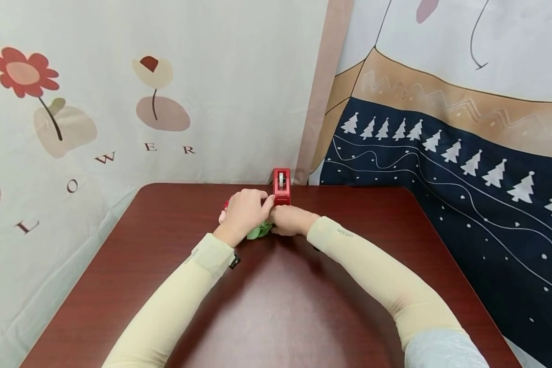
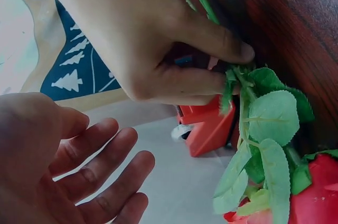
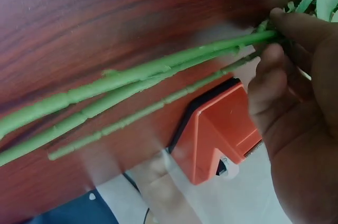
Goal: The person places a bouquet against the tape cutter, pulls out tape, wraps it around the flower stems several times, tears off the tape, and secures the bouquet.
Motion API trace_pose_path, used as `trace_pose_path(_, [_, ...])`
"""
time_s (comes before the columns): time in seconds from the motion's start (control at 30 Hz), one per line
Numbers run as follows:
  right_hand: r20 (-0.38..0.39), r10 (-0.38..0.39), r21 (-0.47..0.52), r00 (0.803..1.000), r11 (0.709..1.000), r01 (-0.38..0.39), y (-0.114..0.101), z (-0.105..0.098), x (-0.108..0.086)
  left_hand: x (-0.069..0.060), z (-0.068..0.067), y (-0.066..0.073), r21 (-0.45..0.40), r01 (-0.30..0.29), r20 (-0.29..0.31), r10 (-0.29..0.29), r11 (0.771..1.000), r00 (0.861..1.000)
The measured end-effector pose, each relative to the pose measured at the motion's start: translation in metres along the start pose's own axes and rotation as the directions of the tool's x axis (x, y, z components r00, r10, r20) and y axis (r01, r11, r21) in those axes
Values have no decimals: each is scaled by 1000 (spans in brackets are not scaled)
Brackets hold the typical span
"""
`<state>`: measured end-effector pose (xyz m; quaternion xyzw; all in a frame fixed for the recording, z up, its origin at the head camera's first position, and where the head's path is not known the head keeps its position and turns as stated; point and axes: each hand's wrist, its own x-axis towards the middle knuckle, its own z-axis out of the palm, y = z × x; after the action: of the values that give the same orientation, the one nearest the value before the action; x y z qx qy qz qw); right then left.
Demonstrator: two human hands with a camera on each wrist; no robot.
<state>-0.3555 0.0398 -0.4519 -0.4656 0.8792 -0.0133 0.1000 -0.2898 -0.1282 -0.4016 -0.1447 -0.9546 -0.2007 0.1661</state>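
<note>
Leftmost, we have a pale cloth (image 1: 239, 102) hanging behind, printed with flowers and large letters. Next comes our left sleeve (image 1: 161, 301), pale yellow, reaching forward across the dark red-brown surface (image 1: 276, 317). At its end our left hand (image 1: 245, 212) is empty, its fingers spread and loosely bent. Red flowers (image 2: 317, 192) show just past that hand, near the far edge of the surface, and green leaves (image 1: 259, 231) fill the space between our two hands. From the left wrist we see the leaves bunched directly below the blooms, beside our right hand (image 1: 292, 220). That hand pinches the green stems (image 3: 142, 72) between thumb and fingers, close to the lowest leaves; from the right wrist we count three stems running side by side out of the grip. Just behind our hands, a red tape dispenser (image 1: 282, 193) stands at the back of the surface, with a roll in it. Farther right we have our right sleeve (image 1: 372, 276), then a dark blue cloth (image 1: 409, 153) with white trees.
</note>
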Motion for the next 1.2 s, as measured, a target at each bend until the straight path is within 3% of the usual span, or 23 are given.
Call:
trace_pose_path(0.3, [-45, 73, 3, 996, 997, -73, 1, 0, -15, 12, 1, -2, 72, 8, 67, -13, 997, 998])
trace_pose_path(0.5, [-131, 62, 7, 989, 998, -62, 14, -24, -27, 25, -4, 1, 118, -11, 93, 0, 993, 996])
trace_pose_path(0.57, [-170, 87, 30, 982, 996, -84, 19, -33, -29, 31, -4, 2, 135, -15, 109, 0, 991, 994])
trace_pose_path(0.63, [-211, 160, 87, 964, 986, -145, 24, -42, -28, 37, -3, 2, 142, -15, 133, -4, 990, 991])
trace_pose_path(0.77, [-254, 360, 242, 898, 922, -302, 33, -54, -23, 51, 3, -1, 162, 3, 208, -37, 987, 977])
trace_pose_path(0.97, [-194, 552, 398, 811, 800, -449, 45, -57, -11, 66, 17, -4, 172, 14, 311, -68, 985, 948])
trace_pose_path(1.2, [-69, 654, 519, 753, 668, -533, 53, -52, 6, 72, 35, -11, 171, 46, 343, -103, 984, 934])
